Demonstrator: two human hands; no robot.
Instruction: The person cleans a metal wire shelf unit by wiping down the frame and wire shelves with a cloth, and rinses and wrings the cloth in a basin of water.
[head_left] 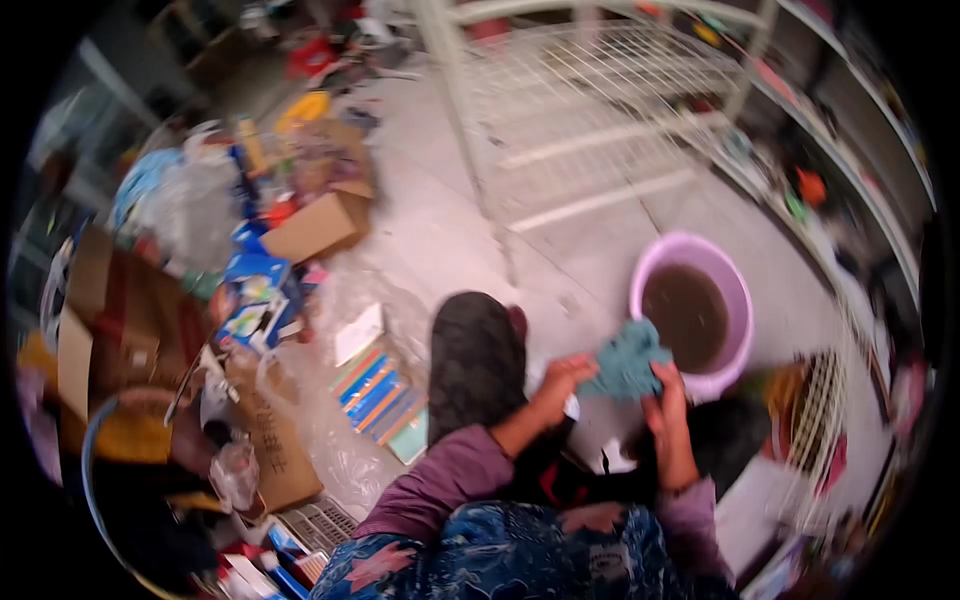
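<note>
A teal cloth [625, 360] is bunched up between my two hands, above my lap. My left hand [563, 385] grips its left side with the fingers closed. At the cloth's right edge, my right hand [668, 400] pinches it, thumb and fingers together. Just beyond my right hand stands a pink bucket [742, 345] with murky brown water [685, 315] in it. The cloth is close to the bucket's near left rim; whether they touch I cannot tell.
A white wire rack [590, 170] stands ahead. To the left lie an open cardboard box [130, 330], plastic bags [190, 205], a smaller carton [320, 225] and striped packets [378, 395] on clear plastic. Shelves [850, 150] line the right side, and a white wire basket [815, 440] sits near my right knee.
</note>
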